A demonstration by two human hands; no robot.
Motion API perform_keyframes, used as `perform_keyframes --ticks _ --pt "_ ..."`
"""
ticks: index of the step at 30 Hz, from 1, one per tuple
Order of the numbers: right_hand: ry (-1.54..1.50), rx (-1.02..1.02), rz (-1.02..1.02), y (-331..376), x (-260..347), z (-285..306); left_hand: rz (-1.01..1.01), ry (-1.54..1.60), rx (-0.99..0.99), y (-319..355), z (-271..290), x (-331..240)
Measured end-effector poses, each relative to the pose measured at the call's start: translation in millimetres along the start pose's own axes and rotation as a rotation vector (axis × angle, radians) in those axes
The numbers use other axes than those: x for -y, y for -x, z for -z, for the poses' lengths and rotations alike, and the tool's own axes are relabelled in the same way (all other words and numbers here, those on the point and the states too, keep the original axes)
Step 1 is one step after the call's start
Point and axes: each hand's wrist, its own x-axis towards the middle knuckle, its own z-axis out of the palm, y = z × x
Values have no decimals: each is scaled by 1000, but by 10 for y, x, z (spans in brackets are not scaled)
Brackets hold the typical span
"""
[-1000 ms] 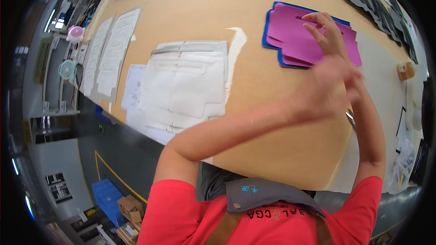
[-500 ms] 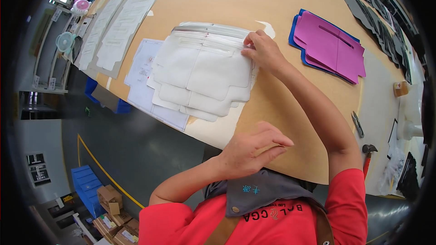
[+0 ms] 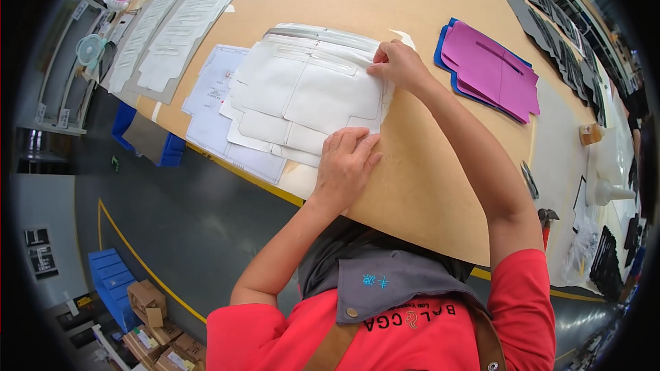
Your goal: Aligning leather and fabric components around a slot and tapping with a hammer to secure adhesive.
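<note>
A stack of white cut panels (image 3: 275,86) lies on the table in front of me, its sheets staggered toward the near side. The top panel has a seam down its middle and a long zipper-like strip near its far edge. My right hand (image 3: 400,65) is closed, thumb and forefinger pinching the right edge of that panel near its far corner. At the near right corner of the stack, my left hand (image 3: 344,165) lies with fingers stretched over the panels' edge and thumb apart. Its fingertips partly cover that corner.
A pale printed pattern sheet (image 3: 206,113) sits partly under the stack. Purple panels (image 3: 491,72) rest on blue ones to the right. Beyond the right forearm are snips (image 3: 529,180) and a hammer (image 3: 548,215). Long white panels (image 3: 189,31) lie far left; the table edge (image 3: 240,172) is close.
My left hand has moved forward from above the table's near edge onto the near corner of the stack. My right hand stays at the panel's right edge. The view has shifted slightly.
</note>
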Motion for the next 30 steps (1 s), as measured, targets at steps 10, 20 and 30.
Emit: perform_keyframes --ticks 10,20,30 --pt "-621 -333 228 834 1074 707 -1 -41 15 38 -52 39" --pt "-834 -271 -499 2868 -827 923 175 17 -114 -15 225 274" --pt "-488 -37 -589 3223 -879 1010 -244 80 241 -177 -234 -503"
